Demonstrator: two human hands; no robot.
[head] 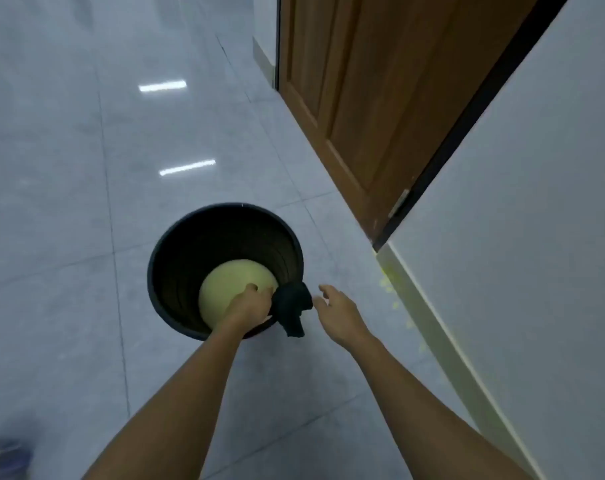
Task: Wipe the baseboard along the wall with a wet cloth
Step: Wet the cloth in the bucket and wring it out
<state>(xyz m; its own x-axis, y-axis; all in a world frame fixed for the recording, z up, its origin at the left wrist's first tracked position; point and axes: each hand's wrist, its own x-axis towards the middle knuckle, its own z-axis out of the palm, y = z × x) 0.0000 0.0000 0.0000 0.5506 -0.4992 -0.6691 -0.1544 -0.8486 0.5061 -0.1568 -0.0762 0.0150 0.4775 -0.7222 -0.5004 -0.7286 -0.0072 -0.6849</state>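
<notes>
Left hand (249, 304) is clenched on a bunched dark cloth (291, 304) at the near-right rim of the round black plastic bucket (162, 292); one end hangs outside the rim. Right hand (339, 311) is released, fingers spread, just beside the cloth, not touching. Cloth looks soft, limp and light, likely heavier and drippy if soaked; best gripped as a wad. Bucket holds pale yellow-green liquid in the bottom. Pale baseboard (429, 317) runs along the white wall on the right, yellowish specks on the floor beside it. Brown wooden door (363, 98) far right.
</notes>
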